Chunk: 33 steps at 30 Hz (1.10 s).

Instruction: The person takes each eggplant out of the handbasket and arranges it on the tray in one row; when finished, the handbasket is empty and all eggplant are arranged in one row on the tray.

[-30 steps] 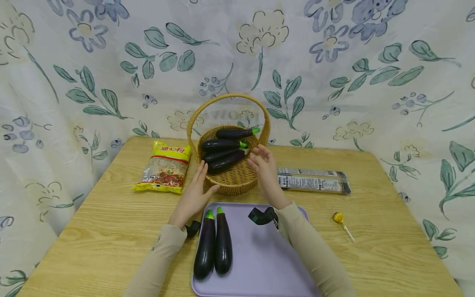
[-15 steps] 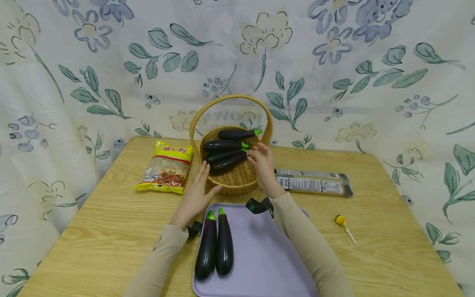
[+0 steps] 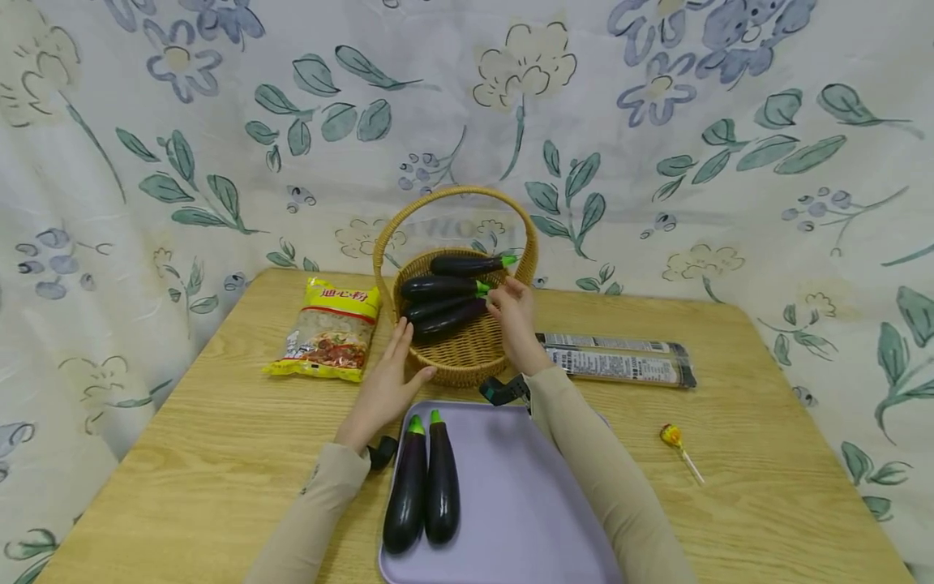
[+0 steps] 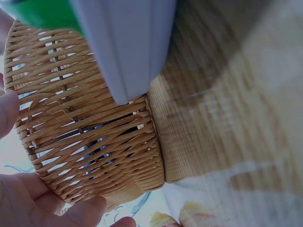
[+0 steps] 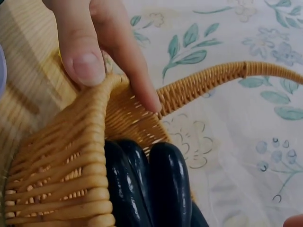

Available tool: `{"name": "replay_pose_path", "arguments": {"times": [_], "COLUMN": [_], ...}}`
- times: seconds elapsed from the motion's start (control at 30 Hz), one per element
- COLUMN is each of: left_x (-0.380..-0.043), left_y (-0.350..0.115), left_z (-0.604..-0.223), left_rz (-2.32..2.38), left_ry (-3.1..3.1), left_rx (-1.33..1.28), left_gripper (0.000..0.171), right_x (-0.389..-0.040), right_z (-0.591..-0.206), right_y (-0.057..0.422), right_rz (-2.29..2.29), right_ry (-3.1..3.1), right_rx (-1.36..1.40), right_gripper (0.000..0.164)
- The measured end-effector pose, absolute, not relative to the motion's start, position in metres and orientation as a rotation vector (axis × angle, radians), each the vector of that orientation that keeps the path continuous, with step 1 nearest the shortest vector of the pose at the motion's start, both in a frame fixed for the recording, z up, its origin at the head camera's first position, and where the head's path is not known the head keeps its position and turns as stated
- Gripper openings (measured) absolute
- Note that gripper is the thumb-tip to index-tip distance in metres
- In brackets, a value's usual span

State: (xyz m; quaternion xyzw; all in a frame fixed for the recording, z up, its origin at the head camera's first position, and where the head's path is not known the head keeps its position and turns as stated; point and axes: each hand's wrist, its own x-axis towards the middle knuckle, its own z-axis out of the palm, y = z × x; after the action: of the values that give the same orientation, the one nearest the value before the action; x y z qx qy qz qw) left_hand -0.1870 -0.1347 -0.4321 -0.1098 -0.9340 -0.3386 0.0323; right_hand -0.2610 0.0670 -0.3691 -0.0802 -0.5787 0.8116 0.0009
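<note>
Several dark eggplants lie in a round wicker basket [image 3: 467, 373] with a tall arched handle. My right hand [image 3: 516, 320] is over the basket's right side, its bent fingers and thumb pinching the stem end of the front eggplant [image 3: 447, 322]; the stem itself is hidden. My left hand [image 3: 387, 389] rests against the basket's left front with its fingers straight and thumb spread. In the right wrist view, a thumb and finger of the left hand [image 5: 94, 56] touch the rim by the handle's base. Two more eggplants [image 3: 405, 491] lie side by side on a lilac tray [image 3: 525, 487].
A yellow-topped bag of pasta [image 3: 328, 328] lies left of the basket. To the right are a long flat packet [image 3: 620, 361] and a lollipop [image 3: 671, 436] on the wooden table [image 3: 219, 454]. A floral cloth [image 3: 620, 146] hangs directly behind the table.
My right hand has moved slightly left and its fingers have closed in on the front eggplant's stem end. My left hand stays against the basket.
</note>
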Motion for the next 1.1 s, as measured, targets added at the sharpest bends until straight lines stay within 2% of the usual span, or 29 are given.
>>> {"name": "replay_pose_path", "arguments": {"times": [0.67, 1.1], "left_x": [-0.185, -0.185], "left_y": [-0.136, -0.135], "left_z": [-0.43, -0.43], "left_rz": [-1.046, -1.065], "left_ry": [-2.889, -2.893], "left_rx": [-0.317, -0.301], "left_gripper": [0.083, 0.083], "right_x": [-0.291, -0.295], "right_z": [-0.371, -0.373], "right_y": [0.06, 0.059], "right_rz": [2.462, 2.473], "right_ry": [-1.94, -1.952], "right_rx": [-0.387, -0.377], "right_gripper": [0.057, 0.059]}}
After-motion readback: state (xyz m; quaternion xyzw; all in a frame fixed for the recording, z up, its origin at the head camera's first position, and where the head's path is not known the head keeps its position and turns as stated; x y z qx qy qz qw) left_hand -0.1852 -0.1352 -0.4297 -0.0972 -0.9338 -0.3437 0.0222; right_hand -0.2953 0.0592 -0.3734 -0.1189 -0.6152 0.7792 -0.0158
